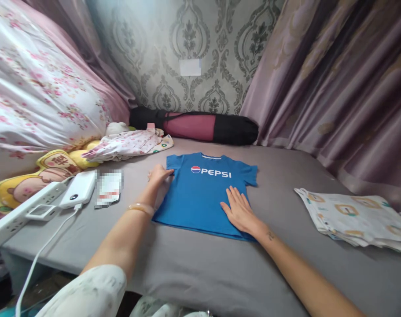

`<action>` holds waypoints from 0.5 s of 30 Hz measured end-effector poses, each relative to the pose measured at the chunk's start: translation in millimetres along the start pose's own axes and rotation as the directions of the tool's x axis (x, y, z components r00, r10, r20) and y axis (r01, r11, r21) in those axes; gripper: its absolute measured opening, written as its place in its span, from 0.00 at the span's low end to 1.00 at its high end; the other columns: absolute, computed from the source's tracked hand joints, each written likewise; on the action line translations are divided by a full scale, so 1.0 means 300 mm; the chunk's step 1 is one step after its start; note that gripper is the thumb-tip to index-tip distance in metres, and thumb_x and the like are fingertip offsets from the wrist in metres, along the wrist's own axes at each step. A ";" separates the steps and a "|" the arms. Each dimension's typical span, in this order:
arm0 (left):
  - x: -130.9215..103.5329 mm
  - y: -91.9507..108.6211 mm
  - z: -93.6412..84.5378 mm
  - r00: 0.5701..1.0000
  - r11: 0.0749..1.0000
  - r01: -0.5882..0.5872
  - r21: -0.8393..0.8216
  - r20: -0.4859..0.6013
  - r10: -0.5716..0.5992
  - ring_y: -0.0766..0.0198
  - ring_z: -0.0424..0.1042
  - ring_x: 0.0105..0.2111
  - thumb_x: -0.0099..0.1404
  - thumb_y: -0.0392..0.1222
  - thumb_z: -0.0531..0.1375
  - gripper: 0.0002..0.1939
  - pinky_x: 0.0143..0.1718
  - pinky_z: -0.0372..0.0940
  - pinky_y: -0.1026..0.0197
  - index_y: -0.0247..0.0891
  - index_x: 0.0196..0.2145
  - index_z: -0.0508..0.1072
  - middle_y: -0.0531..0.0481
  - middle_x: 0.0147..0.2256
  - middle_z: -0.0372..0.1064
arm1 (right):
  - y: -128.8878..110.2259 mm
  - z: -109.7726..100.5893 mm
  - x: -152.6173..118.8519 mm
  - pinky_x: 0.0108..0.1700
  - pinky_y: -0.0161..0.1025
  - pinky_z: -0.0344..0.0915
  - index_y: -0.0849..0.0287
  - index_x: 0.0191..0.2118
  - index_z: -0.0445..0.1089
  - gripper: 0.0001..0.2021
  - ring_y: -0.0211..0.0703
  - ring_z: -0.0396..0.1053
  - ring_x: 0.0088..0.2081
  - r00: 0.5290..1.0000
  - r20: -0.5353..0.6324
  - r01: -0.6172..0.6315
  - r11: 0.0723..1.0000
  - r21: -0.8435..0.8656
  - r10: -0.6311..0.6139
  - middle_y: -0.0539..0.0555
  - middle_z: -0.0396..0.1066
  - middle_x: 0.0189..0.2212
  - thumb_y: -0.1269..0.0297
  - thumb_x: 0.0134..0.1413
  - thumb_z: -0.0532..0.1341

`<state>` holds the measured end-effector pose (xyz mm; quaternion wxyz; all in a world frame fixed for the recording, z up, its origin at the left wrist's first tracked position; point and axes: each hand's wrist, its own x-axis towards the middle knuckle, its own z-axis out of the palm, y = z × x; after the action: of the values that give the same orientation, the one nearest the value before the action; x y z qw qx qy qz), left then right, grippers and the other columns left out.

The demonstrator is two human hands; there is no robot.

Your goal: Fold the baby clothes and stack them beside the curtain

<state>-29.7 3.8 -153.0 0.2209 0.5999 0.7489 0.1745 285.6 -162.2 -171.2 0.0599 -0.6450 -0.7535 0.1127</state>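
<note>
A blue short-sleeved T-shirt [200, 198] lies spread out flat on the grey bed sheet, with a round logo and white "PEPSI" lettering across the chest. At its left edge, just below the sleeve, my left hand [159, 174] has its fingers closed on the cloth; part of the fingers is hidden. My right hand [239, 209] rests palm down on the lower right of the shirt, fingers stretched out and slightly spread.
Right of the shirt lies a stack of folded printed cloth [355, 215]. A long black and maroon bag [190, 126] lies along the wall. On the left are crumpled printed clothes [130, 144], yellow plush [45, 176], a power strip [28, 211], a cabled white power bank [79, 189] and a blurred packet [108, 189].
</note>
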 end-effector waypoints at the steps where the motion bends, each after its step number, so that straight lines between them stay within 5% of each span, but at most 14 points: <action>1: 0.011 0.004 0.004 0.999 0.999 0.041 0.014 0.020 -0.042 0.53 0.71 0.33 0.60 0.52 0.60 0.15 0.36 0.62 0.54 0.37 0.25 0.68 0.44 0.23 0.67 | 0.005 0.007 -0.003 0.68 0.53 0.35 0.70 0.70 0.42 0.39 0.51 0.33 0.70 1.000 -0.004 -0.002 1.000 -0.011 0.002 0.63 0.36 0.70 0.43 0.65 0.37; 3: 0.030 0.010 0.010 0.995 0.993 0.101 0.052 0.017 -0.102 0.55 0.71 0.34 0.61 0.49 0.59 0.12 0.37 0.61 0.57 0.37 0.28 0.69 0.45 0.26 0.69 | 0.009 0.014 -0.007 0.69 0.53 0.35 0.69 0.70 0.43 0.38 0.51 0.34 0.70 1.000 -0.013 -0.002 1.000 -0.027 0.002 0.63 0.36 0.70 0.44 0.66 0.37; 9: 0.052 -0.028 0.043 0.960 0.963 -0.243 0.120 -0.115 0.256 0.58 0.68 0.41 0.66 0.41 0.53 0.08 0.43 0.60 0.59 0.36 0.41 0.67 0.41 0.41 0.70 | 0.003 0.018 -0.009 0.68 0.52 0.36 0.69 0.69 0.44 0.37 0.51 0.34 0.70 0.999 -0.038 -0.002 0.999 -0.054 0.000 0.62 0.37 0.69 0.45 0.66 0.38; 15: 0.018 -0.049 0.032 0.926 0.917 -0.328 0.228 -0.113 0.360 0.56 0.65 0.47 0.68 0.41 0.51 0.12 0.49 0.59 0.57 0.33 0.45 0.66 0.39 0.45 0.68 | 0.003 0.022 -0.007 0.68 0.53 0.37 0.68 0.69 0.45 0.37 0.51 0.35 0.70 0.999 -0.049 -0.005 0.999 -0.052 0.003 0.62 0.37 0.69 0.45 0.66 0.39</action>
<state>-37.5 5.9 -169.5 0.0657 0.7269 0.6600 0.1781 285.2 -164.9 -177.8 0.0614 -0.6503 -0.7532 0.0771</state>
